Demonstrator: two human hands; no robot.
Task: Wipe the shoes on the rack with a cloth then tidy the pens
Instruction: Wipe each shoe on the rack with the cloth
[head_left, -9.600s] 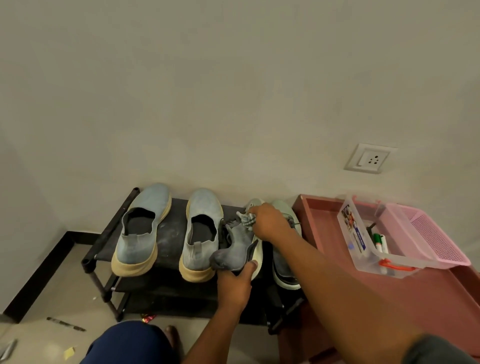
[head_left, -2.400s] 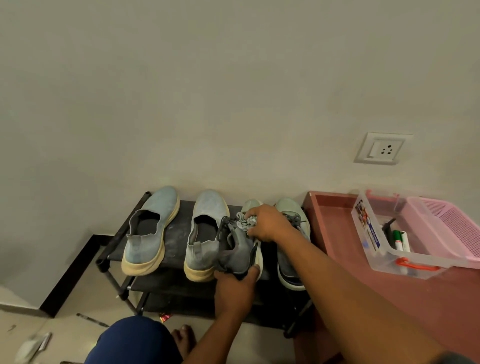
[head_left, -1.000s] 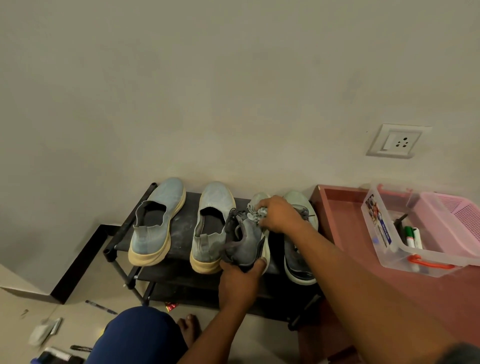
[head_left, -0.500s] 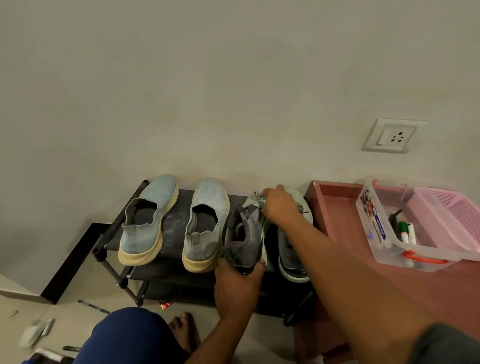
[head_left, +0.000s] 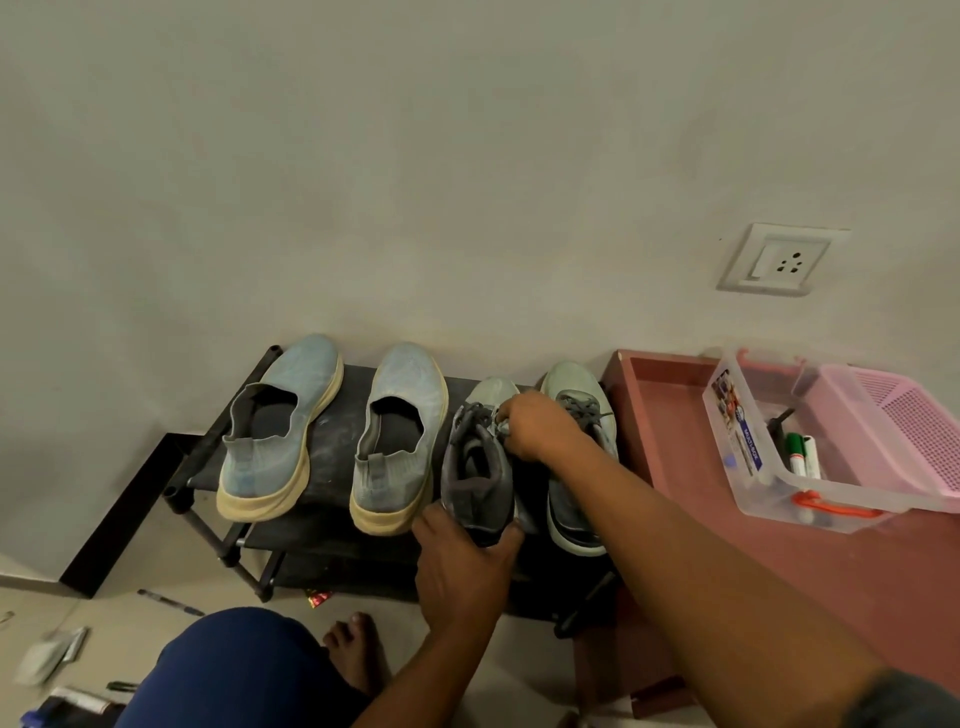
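Now the grey shoe (head_left: 478, 467) sits flatter on the rack (head_left: 332, 431) than before. Our left hand (head_left: 465, 566) holds its heel. Our right hand (head_left: 540, 428) pinches the cloth (head_left: 503, 427) by its laces. Pens (head_left: 800, 454) lie in the box (head_left: 748, 467).

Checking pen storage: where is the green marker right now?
Head view, far right: the green marker stands inside the clear plastic box on the red table, beside the pink basket.
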